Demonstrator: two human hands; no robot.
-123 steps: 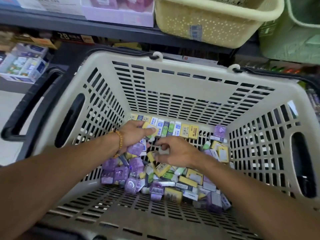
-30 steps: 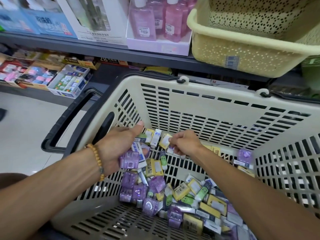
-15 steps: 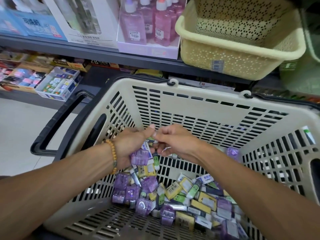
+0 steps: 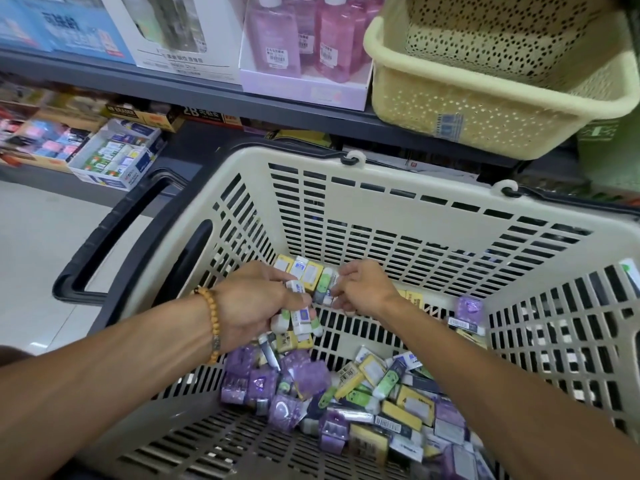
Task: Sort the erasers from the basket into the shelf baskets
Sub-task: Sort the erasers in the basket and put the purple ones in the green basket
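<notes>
Left hand (image 4: 249, 306) fingers clenched around several erasers (image 4: 298, 317), right hand (image 4: 363, 292) fingers pinching one beside them, above basket (image 4: 381, 188)

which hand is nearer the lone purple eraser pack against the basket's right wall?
Right. The right hand is left of the purple eraser pack, across a short stretch of basket floor. The left hand, holding small erasers, is farther left.

Pink bottles (image 4: 304, 36) stand boxed on the shelf (image 4: 194, 95), above stationery boxes (image 4: 114, 154).
</notes>
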